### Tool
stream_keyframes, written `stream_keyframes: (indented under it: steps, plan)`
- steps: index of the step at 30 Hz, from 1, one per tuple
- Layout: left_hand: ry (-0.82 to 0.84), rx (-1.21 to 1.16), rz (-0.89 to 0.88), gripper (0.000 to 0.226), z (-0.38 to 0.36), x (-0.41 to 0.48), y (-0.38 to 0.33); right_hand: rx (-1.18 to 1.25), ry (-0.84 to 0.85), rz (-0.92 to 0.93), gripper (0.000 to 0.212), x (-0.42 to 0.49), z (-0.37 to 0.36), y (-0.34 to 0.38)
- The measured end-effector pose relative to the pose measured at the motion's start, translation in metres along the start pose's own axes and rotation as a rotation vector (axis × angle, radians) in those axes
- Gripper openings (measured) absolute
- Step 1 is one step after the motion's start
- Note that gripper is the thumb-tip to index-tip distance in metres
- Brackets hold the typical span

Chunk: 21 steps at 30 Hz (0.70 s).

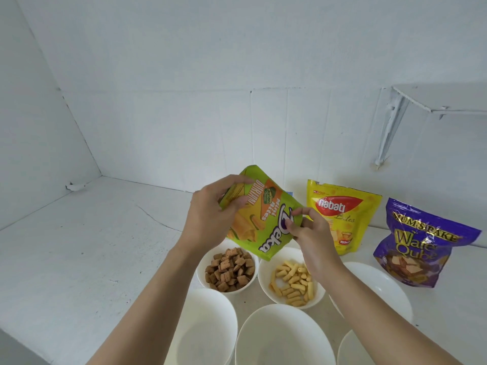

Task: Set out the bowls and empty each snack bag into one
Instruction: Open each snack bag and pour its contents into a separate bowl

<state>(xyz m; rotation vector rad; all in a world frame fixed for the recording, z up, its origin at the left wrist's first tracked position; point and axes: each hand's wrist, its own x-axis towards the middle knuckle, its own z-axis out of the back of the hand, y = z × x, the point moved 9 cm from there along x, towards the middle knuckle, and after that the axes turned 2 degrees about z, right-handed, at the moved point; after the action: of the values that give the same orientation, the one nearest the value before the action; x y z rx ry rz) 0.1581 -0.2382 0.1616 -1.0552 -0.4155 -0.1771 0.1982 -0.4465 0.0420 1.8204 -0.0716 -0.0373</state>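
My left hand (210, 206) grips the upper end of a green Deka snack bag (266, 219), held tilted in the air above two filled bowls. My right hand (311, 233) pinches the bag's right edge. Below it, one white bowl (203, 262) holds brown square pieces and a second white bowl (263, 272) holds yellow stick snacks. A yellow Nabati bag (345, 206) and a purple wafer cube bag (419, 246) stand upright at the right.
Several empty white bowls sit on the white counter: one at front left (208, 330), one at front middle (282, 341), one at right (379, 283) partly behind my right arm, one at the bottom right (347, 349). A white wall shelf (437, 101) juts out upper right.
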Motion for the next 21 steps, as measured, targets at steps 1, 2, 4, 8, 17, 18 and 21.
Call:
stream_keyframes:
  steps: [1, 2, 4, 8, 17, 18, 21]
  plan:
    - [-0.017, -0.003, -0.025, 0.029, 0.003, 0.001, -0.004, 0.014, 0.004, 0.025, 0.018, 0.0, -0.002, 0.007]
    - [-0.023, -0.005, -0.047, 0.029, 0.006, 0.002, -0.008, 0.03, 0.005, 0.047, 0.019, 0.0, -0.003, 0.012]
    - [-0.021, -0.004, -0.066, 0.029, 0.008, 0.003, -0.012, 0.043, -0.007, 0.079, 0.02, 0.0, -0.003, 0.018]
    - [-0.002, 0.053, -0.068, 0.03, 0.0, -0.003, 0.001, -0.214, -0.109, 0.135, 0.03, -0.003, 0.006, 0.012]
    - [0.067, 0.287, -0.234, 0.024, -0.024, -0.016, 0.003, -0.645, 0.209, 0.559, 0.027, -0.014, -0.036, 0.059]
    - [0.064, 0.295, -0.254, 0.024, -0.024, -0.016, -0.002, -0.644, 0.243, 0.559, 0.025, -0.014, -0.038, 0.06]
    - [0.046, 0.244, -0.295, 0.025, -0.02, -0.021, -0.01, -0.592, 0.345, 0.497, 0.019, -0.012, -0.041, 0.06]
